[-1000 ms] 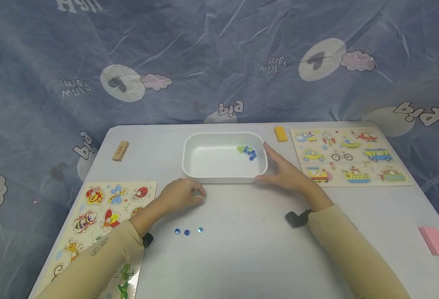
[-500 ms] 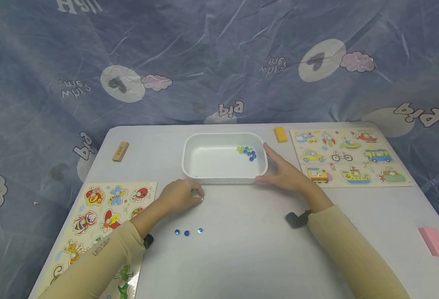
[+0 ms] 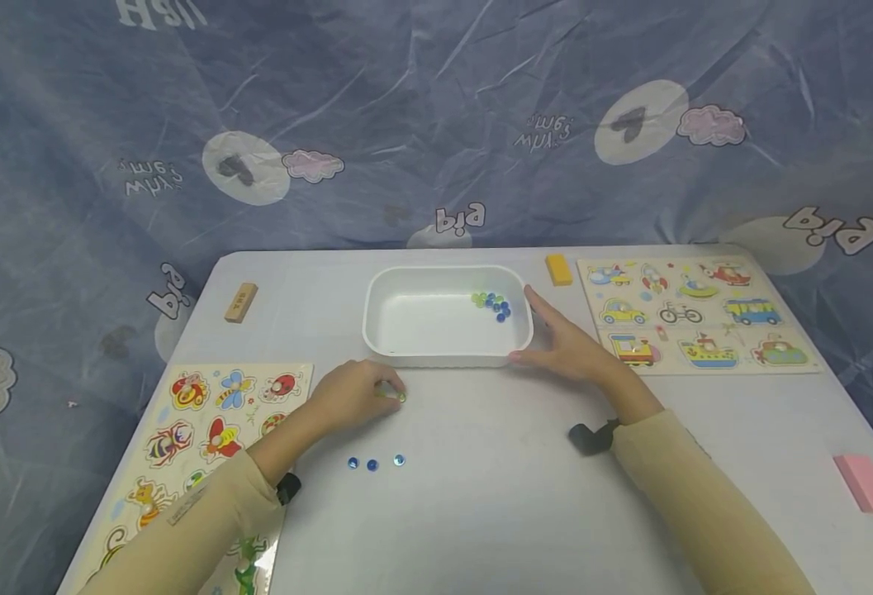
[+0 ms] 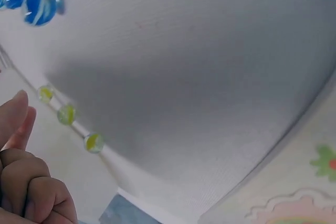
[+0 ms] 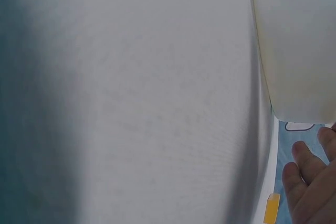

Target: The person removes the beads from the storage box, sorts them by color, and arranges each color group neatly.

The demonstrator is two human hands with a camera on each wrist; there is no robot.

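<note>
Whether the curled left hand (image 3: 350, 395), near green marbles (image 4: 66, 114), is holding any is unclear. The splayed right hand (image 3: 566, 343) is touching the tray (image 3: 424, 326).

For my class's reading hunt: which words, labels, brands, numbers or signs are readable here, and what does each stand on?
"why me?": inverted, twice on the blue backdrop.
"H…ll": backdrop, cut by the top edge, middle uncertain.
Inverted short words: backdrop, perhaps "big" or "pig".
Wooden block: characters too small.
Left sleeve: lettering too blurred.
Numbers: none legible.
</note>
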